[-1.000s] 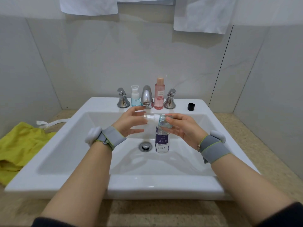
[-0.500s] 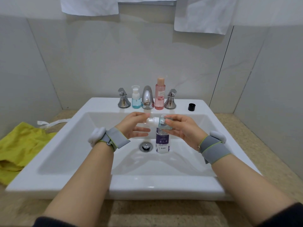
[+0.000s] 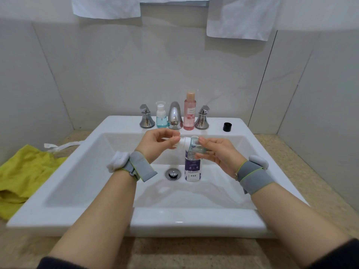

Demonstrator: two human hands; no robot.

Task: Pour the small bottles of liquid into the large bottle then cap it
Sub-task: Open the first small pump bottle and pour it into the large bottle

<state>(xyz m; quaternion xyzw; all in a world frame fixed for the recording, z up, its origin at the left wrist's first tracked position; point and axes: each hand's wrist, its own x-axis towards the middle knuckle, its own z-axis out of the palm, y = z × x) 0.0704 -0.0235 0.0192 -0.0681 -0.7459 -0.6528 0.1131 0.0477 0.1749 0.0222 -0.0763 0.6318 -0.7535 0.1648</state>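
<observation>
A large clear bottle with a purple label stands upright in the basin of the white sink, right of the drain. Just above its neck I hold a small teal bottle on its side in my right hand. My left hand pinches that bottle's white pump top with thumb and fingertips. A black cap lies on the sink's back right ledge. Another small blue pump bottle and a tall pink bottle stand by the tap.
A chrome tap with two handles sits at the back ledge. The drain plug is in the basin. A yellow cloth lies on the counter at left. White towels hang above.
Both hands have stayed over the large bottle. My left fingers have shifted on the white pump top, with the small bottle held at nearly the same place.
</observation>
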